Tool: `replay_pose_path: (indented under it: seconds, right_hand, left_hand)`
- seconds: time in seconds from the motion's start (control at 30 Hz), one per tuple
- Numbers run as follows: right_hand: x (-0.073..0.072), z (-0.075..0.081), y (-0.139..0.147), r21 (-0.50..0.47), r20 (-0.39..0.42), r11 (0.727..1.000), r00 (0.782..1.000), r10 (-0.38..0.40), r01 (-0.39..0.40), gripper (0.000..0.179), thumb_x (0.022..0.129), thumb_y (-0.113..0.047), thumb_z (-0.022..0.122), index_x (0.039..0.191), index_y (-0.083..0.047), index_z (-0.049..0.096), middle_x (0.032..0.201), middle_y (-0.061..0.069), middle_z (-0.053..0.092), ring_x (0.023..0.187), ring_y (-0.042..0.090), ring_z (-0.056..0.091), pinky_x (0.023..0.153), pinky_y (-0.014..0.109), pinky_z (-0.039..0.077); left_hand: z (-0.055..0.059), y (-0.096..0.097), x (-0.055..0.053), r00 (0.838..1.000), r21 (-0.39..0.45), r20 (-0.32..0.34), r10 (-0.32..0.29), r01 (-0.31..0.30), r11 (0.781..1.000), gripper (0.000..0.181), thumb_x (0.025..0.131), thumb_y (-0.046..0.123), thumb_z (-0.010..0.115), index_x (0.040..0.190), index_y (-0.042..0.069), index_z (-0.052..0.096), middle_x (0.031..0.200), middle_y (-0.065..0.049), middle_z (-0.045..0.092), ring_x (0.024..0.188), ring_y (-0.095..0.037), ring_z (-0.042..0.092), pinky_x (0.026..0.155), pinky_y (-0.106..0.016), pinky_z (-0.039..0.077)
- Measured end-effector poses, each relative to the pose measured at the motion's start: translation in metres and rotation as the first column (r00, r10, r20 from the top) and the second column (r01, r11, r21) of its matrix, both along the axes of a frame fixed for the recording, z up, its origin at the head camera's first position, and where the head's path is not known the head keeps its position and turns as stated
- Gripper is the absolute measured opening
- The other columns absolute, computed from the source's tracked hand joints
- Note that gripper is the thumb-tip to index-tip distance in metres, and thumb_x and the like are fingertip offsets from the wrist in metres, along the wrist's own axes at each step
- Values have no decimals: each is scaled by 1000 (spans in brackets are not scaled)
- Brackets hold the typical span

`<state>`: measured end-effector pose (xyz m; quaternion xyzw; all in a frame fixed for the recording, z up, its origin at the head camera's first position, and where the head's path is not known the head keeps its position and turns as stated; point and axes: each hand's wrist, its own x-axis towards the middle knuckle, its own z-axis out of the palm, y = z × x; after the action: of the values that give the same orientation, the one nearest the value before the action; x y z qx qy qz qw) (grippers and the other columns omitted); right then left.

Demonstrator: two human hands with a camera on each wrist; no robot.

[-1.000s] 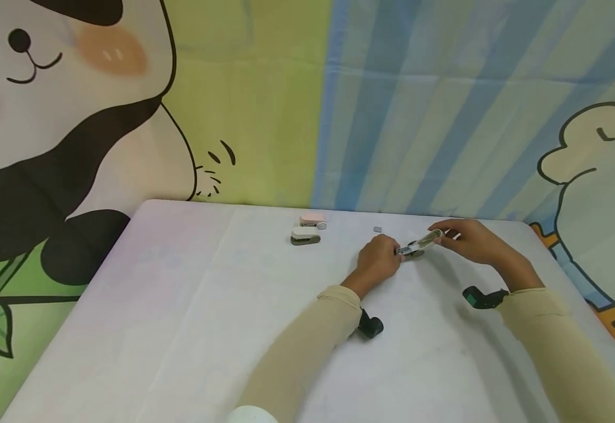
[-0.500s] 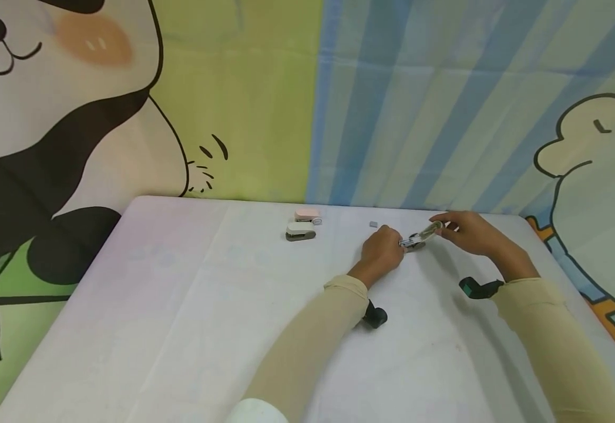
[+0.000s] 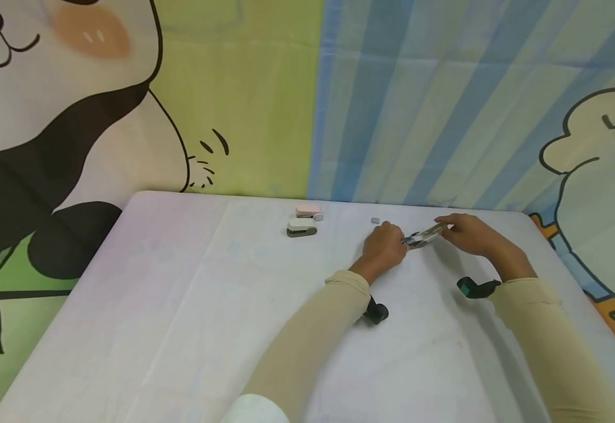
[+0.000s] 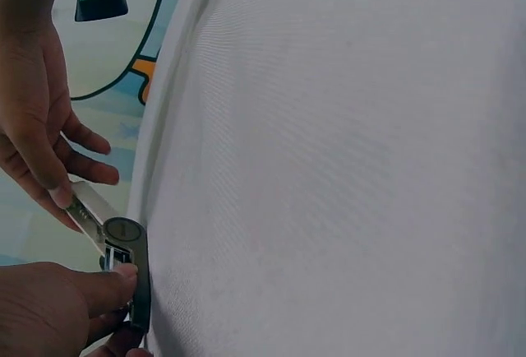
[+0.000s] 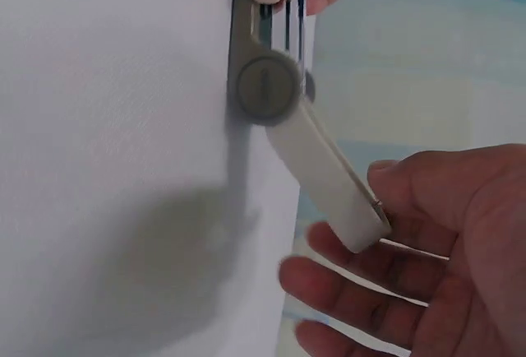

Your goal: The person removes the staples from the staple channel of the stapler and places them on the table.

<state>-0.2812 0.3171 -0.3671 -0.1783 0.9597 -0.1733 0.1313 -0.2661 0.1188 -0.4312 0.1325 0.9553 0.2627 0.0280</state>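
Note:
A small stapler (image 3: pixel 423 236) with a grey base and a white top cover is opened out, the cover swung back past its round hinge (image 5: pixel 267 90). My left hand (image 3: pixel 384 245) holds the base end, its thumb (image 4: pixel 123 272) on the metal staple channel. At the other end, my right hand (image 3: pixel 468 235) pinches the tip of the white cover (image 5: pixel 329 180) between thumb and fingers. The remaining right fingers stay loosely bent below the cover. Whether staples lie in the channel is hard to make out.
A white stapler (image 3: pixel 302 227) with a grey base stands on the white-covered table (image 3: pixel 222 305), a pink one (image 3: pixel 308 211) just behind it. A small grey block (image 3: pixel 375 220) lies near the back edge. A printed cloth (image 3: pixel 265 100) hangs behind the table.
The head view has shifted slightly. Both hands keep their hold on the opened stapler, while its white cover has turned a little and looks flatter, more in line with the base.

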Motion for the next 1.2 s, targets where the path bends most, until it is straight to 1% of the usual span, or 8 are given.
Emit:
replay_pose_path:
  seconds: [0.17,0.27,0.4,0.63,0.87,0.93,1.07,1.2]
  right_hand:
    - [5,4,-14,-26,-211,1000,977,8,-14,53,102,-22,54,141,11,40,140,38,30,114,51,46,87,63,40]
    - [7,7,-29,-93,-371,995,929,0,-37,49,98,-17,60,137,8,47,138,33,34,113,48,47,85,62,41]
    - [6,8,-56,-174,-438,979,899,19,-106,42,96,-9,62,134,5,52,134,25,42,112,43,50,87,58,43]
    - [-1,2,-100,-316,-333,929,939,83,-194,32,99,-11,56,129,1,59,119,17,60,102,33,58,85,51,48]
    - [-18,-12,-147,-448,-132,880,985,110,-158,29,98,-3,50,124,-2,63,121,14,62,104,30,61,87,47,48]
    - [-24,-20,-159,-462,-69,875,989,129,-146,31,98,-4,50,126,-2,62,122,14,61,107,29,60,89,46,48]
    - [-33,-38,-180,-480,-9,862,983,183,-164,33,97,-5,53,129,-2,60,127,14,59,112,29,58,92,45,47]
    - [-38,-50,-199,-506,32,842,972,233,-185,34,95,-5,58,130,-2,60,131,13,56,115,30,57,94,46,46]
  left_hand:
    - [5,-3,-1,998,56,65,2,-5,998,36,82,46,77,75,12,66,79,2,50,61,-10,46,50,-24,37]
    - [10,-9,-2,996,99,87,-7,-2,995,44,78,51,78,72,11,62,77,1,51,58,-10,44,48,-24,36]
    - [14,-26,-6,995,134,101,7,-21,991,44,79,50,78,83,8,69,84,-1,59,62,-11,49,52,-24,39]
    - [22,-69,-13,997,163,65,35,-45,986,44,82,43,77,102,4,74,100,-3,68,82,-13,60,67,-26,48]
    - [38,-128,-19,999,242,2,36,-35,970,34,87,34,74,85,1,73,75,-5,60,71,-16,48,59,-26,36]
    - [39,-144,-21,999,250,-10,43,-40,967,34,87,34,75,95,1,75,89,-8,67,81,-17,57,65,-27,44]
    - [34,-176,-22,998,228,-37,48,-38,973,41,87,30,75,113,-2,70,114,-15,63,104,-25,60,86,-36,48]
    - [23,-207,-22,998,248,-35,54,-44,968,44,86,28,76,117,-2,67,113,-14,60,103,-28,58,86,-40,48]
